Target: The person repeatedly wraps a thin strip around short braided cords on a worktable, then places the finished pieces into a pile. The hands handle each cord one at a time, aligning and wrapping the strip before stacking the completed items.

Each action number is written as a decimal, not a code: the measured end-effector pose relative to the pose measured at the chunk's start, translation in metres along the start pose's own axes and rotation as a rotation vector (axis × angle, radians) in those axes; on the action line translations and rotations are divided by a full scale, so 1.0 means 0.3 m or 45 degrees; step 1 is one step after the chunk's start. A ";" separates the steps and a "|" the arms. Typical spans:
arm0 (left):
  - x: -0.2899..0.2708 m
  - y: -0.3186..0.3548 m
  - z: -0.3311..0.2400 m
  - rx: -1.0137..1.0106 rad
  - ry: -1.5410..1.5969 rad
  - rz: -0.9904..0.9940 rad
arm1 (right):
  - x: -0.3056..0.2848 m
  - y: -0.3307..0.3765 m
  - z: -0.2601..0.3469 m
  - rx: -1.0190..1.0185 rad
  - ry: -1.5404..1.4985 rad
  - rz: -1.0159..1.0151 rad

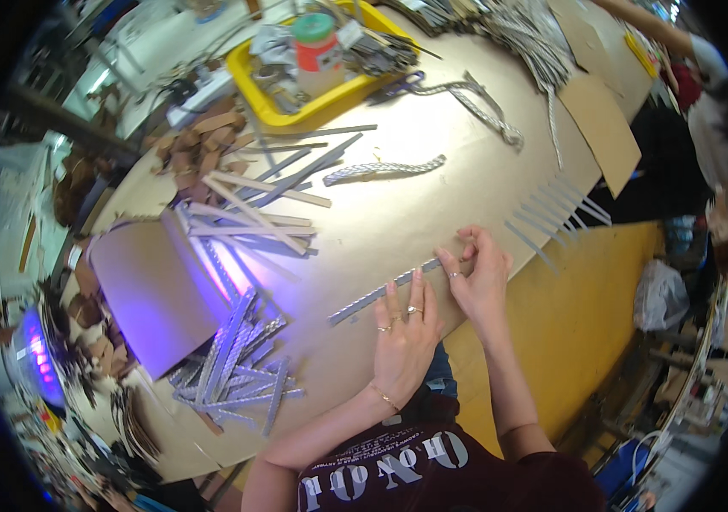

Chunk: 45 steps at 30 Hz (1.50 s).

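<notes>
Hard to make out at the dark, bent rim of the view; blurred there, and washed by a purple glow over the cardboard sheet (155, 290). Partly covered by both hands, the long grey strip (372, 296), lying flat on the bench (398, 213) close to its near edge, slanting from lower left up to the right. Hidden under the right palm, its far end. Entered from the lower edge, both forearms, bare, bent inward toward each other. Laid flat, palm down, the left hand (402, 337), fingers spread a little and pointing away, fingertips pressed on the strip near its middle; rings on two fingers, a thin bracelet at the wrist. No closed grip there, only flat pressure. Set just beside it, the right hand (479, 277), fingers curled narrow over the upper end of the strip; whether pinched or only pressed, cannot tell. Piled to the left, more grey strips (236, 367). Well apart at the far side, a yellow tray (270, 107) with an orange can. Cut off at the upper right, another person's arm.
</notes>
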State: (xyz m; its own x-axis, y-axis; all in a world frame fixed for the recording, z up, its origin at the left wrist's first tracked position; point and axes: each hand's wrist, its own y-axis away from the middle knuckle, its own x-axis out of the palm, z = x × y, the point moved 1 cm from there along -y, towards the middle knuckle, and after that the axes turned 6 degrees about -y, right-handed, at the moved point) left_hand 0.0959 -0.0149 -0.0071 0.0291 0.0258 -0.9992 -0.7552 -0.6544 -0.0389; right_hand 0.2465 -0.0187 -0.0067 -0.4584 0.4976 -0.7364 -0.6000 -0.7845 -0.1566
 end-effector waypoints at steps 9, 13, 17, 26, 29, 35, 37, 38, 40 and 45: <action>0.074 -0.017 0.131 -0.254 0.256 -0.316 | 0.030 0.025 -0.139 0.102 -0.538 -0.048; 0.025 0.033 0.140 -0.149 0.370 -0.236 | 0.026 0.003 -0.142 0.026 -0.687 -0.040; -0.097 0.161 0.216 -0.201 0.486 -0.298 | 0.023 -0.001 -0.078 -0.039 -0.599 0.003; -0.213 0.475 0.515 -0.916 0.030 -0.597 | 0.058 -0.107 0.103 -0.294 -0.112 0.071; -0.215 0.454 0.476 -0.921 0.037 -0.689 | 0.099 -0.195 0.128 -0.488 0.147 -0.083; -0.191 0.309 0.295 -0.396 0.492 -0.654 | 0.168 -0.328 0.179 -0.624 0.368 0.021; -0.183 0.246 0.254 -0.263 0.688 -0.629 | 0.113 -0.294 0.196 -0.606 0.194 0.011; -0.180 0.222 0.237 -0.204 0.794 -0.598 | 0.071 -0.262 0.197 -0.537 0.141 0.055; -0.174 0.192 0.214 -0.294 0.990 -0.515 | -0.015 -0.189 0.182 -0.136 -0.214 0.484; -0.103 0.133 0.206 -0.159 0.677 -0.326 | -0.070 -0.053 0.139 0.168 -0.417 0.986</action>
State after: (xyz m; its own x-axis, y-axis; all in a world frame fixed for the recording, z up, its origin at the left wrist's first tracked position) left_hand 0.0243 0.0049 0.0221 0.5476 -0.1660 -0.8201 -0.5995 -0.7616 -0.2461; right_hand 0.2384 -0.0012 0.0386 -0.9256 -0.0637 -0.3731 -0.1011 -0.9083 0.4060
